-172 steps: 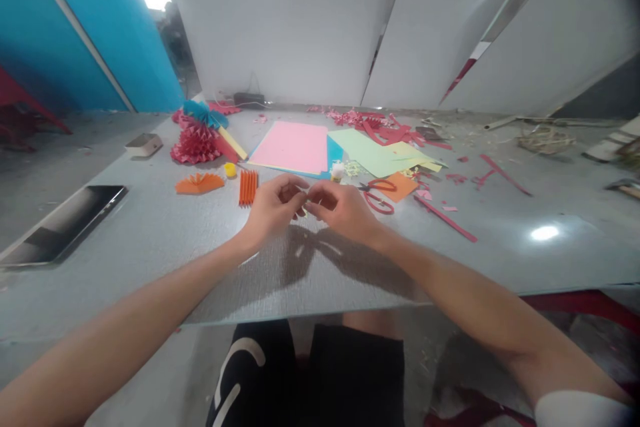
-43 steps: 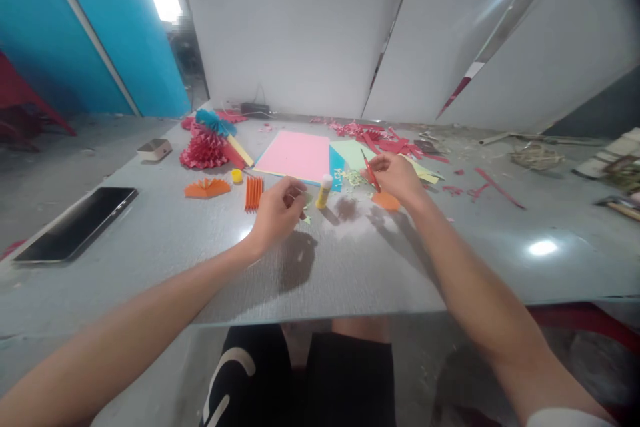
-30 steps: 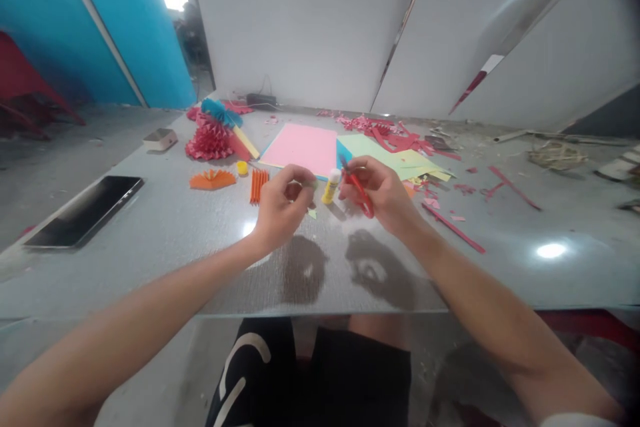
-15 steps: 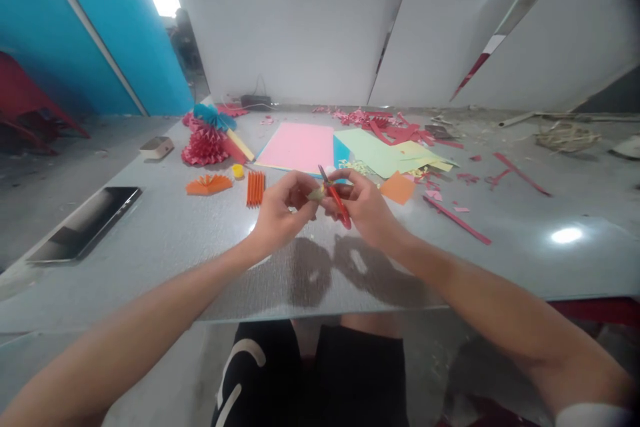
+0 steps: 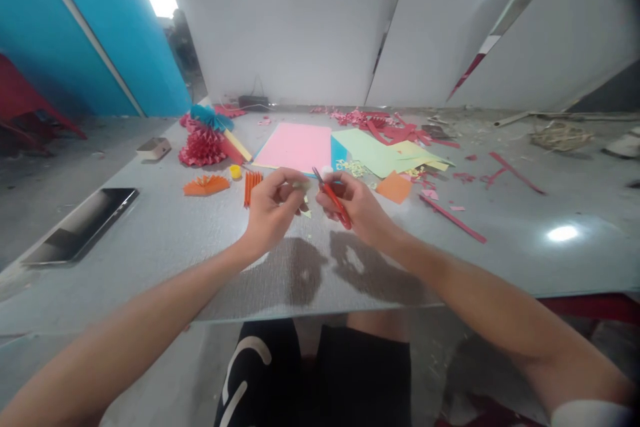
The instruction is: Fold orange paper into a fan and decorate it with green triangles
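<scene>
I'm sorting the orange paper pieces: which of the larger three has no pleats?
The orange square near the right hand; the orange fan and the narrow orange strip, over on the left, are both pleated.

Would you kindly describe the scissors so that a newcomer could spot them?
On the gray table, find the large pink sheet. On its near side, the person's right hand holds the scissors. Red handles and a dark, pointed tip set them apart from the red paper strips.

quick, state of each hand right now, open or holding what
Left hand: closed, pinching a small pale-green piece.
Right hand: closed, holding the red-handled scissors.
</scene>
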Action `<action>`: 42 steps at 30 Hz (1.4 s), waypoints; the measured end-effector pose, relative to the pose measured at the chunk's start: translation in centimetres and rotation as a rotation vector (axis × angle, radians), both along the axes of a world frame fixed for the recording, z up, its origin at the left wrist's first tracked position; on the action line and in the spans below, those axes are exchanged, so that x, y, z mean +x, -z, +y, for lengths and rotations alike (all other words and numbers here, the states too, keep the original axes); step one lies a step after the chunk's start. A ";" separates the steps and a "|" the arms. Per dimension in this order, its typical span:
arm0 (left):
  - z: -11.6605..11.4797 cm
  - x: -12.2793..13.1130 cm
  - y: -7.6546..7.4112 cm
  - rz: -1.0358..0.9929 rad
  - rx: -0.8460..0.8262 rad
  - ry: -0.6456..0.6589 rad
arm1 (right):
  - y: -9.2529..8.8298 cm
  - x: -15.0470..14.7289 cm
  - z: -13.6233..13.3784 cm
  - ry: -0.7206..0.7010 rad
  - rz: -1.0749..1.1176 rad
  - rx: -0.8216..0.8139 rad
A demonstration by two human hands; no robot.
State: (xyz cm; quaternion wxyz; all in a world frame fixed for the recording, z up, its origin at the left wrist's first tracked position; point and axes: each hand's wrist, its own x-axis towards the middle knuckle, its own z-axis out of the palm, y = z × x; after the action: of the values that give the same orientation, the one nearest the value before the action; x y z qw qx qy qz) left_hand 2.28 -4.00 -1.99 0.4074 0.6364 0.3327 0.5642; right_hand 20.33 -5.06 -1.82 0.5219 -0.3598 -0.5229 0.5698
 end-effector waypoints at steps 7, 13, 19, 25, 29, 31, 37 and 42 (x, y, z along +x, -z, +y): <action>0.3 0.0 -0.3 -0.079 -0.025 -0.058 | 0.4 -0.2 -0.4 -0.068 -0.055 0.062; 0.2 0.0 0.0 -0.053 -0.034 -0.025 | 0.5 -0.5 -0.5 -0.085 -0.088 0.055; 0.1 0.1 -0.3 -0.130 -0.023 0.060 | 0.8 -0.4 -0.3 -0.117 -0.080 0.051; 0.3 0.0 0.0 -0.165 -0.008 0.104 | 1.0 -0.3 0.0 -0.133 -0.067 0.030; 0.4 0.0 0.1 -0.167 0.003 0.123 | 1.2 -0.2 0.1 -0.140 -0.075 0.031; 0.5 0.0 0.1 -0.172 0.001 0.128 | 1.3 -0.1 0.1 -0.152 -0.069 0.038; 0.7 0.0 -0.2 -0.220 -0.014 0.185 | 1.3 0.1 0.1 -0.184 -0.054 0.021; 0.6 -0.2 -0.1 -0.208 -0.041 0.210 | 1.1 -0.1 0.0 -0.169 -0.074 0.028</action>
State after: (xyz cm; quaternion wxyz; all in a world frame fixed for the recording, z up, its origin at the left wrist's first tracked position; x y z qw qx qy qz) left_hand 2.13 -3.36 -1.88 0.5092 0.5976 0.2317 0.5744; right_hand 20.26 -5.11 -2.88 0.4574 -0.3277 -0.5783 0.5908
